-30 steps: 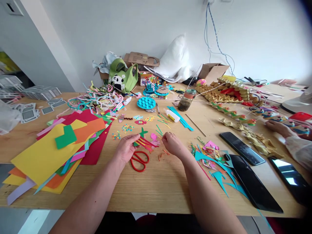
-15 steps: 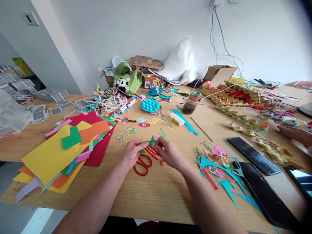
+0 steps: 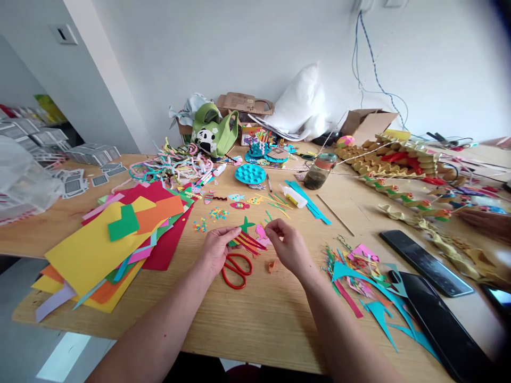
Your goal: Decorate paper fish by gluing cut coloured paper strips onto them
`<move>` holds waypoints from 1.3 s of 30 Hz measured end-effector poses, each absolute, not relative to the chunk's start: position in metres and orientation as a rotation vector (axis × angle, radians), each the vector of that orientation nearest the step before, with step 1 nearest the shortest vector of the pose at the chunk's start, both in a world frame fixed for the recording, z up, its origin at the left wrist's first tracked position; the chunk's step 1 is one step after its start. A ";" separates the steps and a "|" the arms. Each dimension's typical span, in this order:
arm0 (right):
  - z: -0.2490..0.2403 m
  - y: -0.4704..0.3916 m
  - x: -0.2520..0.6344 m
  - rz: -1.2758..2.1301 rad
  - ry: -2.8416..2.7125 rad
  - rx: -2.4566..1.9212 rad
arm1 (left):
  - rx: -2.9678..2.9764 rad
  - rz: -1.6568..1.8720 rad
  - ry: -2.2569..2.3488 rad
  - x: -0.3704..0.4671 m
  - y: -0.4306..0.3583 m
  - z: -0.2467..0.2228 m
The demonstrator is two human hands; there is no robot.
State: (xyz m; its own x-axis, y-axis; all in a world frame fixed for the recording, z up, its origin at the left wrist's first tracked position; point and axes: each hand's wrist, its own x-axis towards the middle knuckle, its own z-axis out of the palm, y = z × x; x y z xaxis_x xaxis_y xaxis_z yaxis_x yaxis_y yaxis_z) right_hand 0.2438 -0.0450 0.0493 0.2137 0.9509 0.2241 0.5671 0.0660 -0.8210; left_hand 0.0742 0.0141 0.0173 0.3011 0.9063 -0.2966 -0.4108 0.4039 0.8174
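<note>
My left hand (image 3: 219,247) is closed, with thumb and fingers pinching a green paper star (image 3: 246,225) by its left side. Narrow red and yellow paper strips (image 3: 252,244) lie just under the star, close to these fingertips. My right hand (image 3: 288,246) is apart from the star, its thumb and fingertips pressed together; whatever they hold, if anything, is too small to make out. Beside those fingertips is a pink paper fish (image 3: 261,233). Red-handled scissors (image 3: 237,270) rest below my left hand, their blades hidden. A small orange scrap (image 3: 271,266) lies between my wrists.
Coloured paper sheets (image 3: 83,239) are stacked at left. A glue bottle (image 3: 294,197), a blue palette (image 3: 250,173) and a glass jar (image 3: 319,173) stand beyond my hands. Paper scraps (image 3: 359,271) and phones (image 3: 427,260) lie at right, near another person's hand (image 3: 485,223).
My right hand has let go of the green star and moved right, uncovering the pink fish. My left hand still holds the star. The view has shifted slightly.
</note>
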 end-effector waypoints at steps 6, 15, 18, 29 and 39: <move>0.051 -0.048 0.232 0.559 -1.499 -1.498 | 0.865 1.001 0.866 0.074 0.013 0.013; 0.035 -0.048 0.222 0.409 -1.591 -1.605 | 0.955 0.967 0.813 0.077 0.009 0.013; 0.033 -0.048 0.222 0.379 -1.615 -1.609 | 0.978 0.977 0.810 0.078 0.008 0.013; 0.031 -0.047 0.220 0.359 -1.598 -1.612 | 1.016 0.990 0.836 0.080 0.006 0.015; 0.032 -0.047 0.220 0.408 -1.566 -1.630 | 1.020 1.041 0.849 0.080 0.007 0.014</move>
State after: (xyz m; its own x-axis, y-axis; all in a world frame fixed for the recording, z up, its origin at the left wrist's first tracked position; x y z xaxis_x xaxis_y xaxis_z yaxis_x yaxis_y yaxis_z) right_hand 0.2200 -0.0470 0.0322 0.1739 0.9380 0.2999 0.6722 0.1095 -0.7323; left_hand 0.0803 0.0067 0.0141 0.2926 0.9526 -0.0831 -0.2735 0.1667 0.9473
